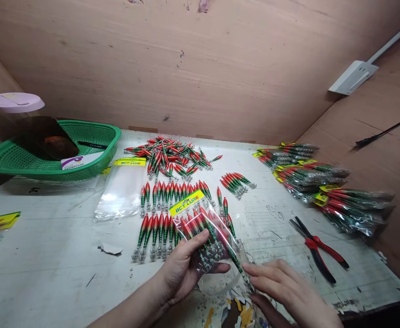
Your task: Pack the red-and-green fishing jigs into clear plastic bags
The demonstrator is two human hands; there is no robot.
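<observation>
My left hand is closed around a clear plastic bag with a yellow "BCT LURE" header, thumb on top. Inside the bag lie several red-and-green squid jigs. My right hand, slightly blurred, pinches the hook end of another squid jig at the bag's near end; its red end points up and left along the bag. Whether that jig is wholly inside the plastic I cannot tell. Behind the bag, more squid jigs are lined up in rows, partly covered by it.
A loose pile of jigs lies at the back, with a small group to its right. Flat bags and a green basket are left. Filled bags and red-handled pliers are right. Wooden walls enclose the table.
</observation>
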